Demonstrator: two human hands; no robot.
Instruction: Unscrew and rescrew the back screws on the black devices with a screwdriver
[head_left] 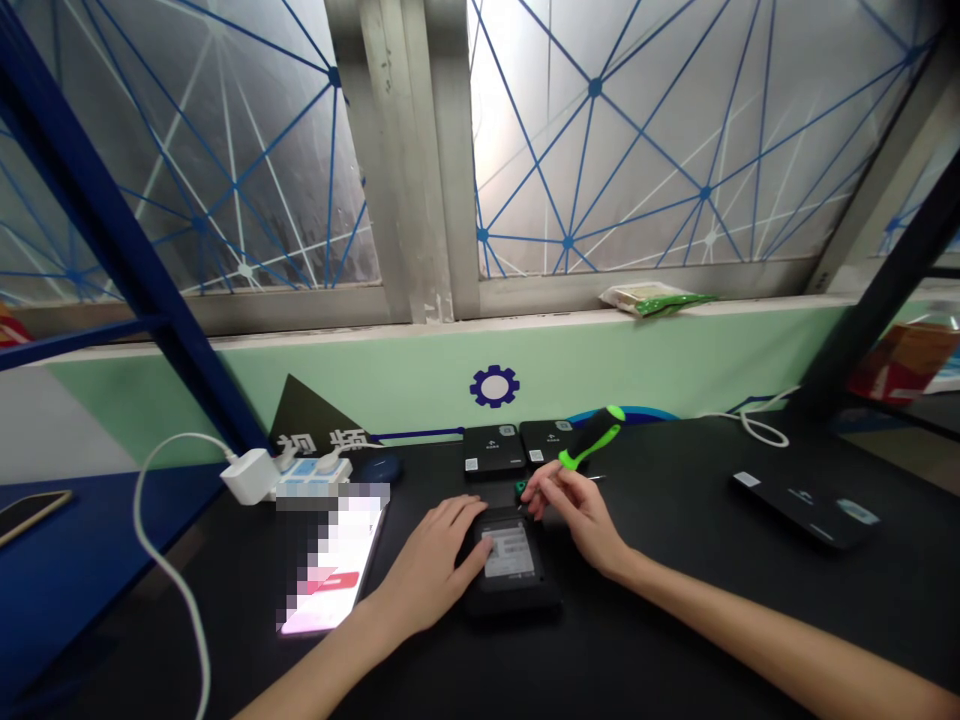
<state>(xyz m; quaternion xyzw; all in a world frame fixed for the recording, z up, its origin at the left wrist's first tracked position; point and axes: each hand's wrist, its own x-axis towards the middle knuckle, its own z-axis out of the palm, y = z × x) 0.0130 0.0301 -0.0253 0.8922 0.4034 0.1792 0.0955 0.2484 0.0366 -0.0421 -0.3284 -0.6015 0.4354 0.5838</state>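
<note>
My left hand [433, 558] rests over the left side of a flat black device [517, 598], its thumb on the white label [507, 552] and its fingers round the far left corner. The device lies on the dark table in front of me. In my right hand [581, 512] is a screwdriver [596, 437] with a black and bright green handle, gripped low and tilted up to the right. Its tip is hard to make out, near the device's far right corner. Partly behind my right fingers lies a small dark green item [520, 489], and a thin metal shaft [598, 478] sticks out beyond the hand.
Two black boxes [493, 451] with stickers stand against the wall. A lit phone or tablet [334, 565], partly pixelated, lies on the left beside a white power strip [311, 472] with a charger [251, 476] and cable. Another flat black device [806, 510] lies right.
</note>
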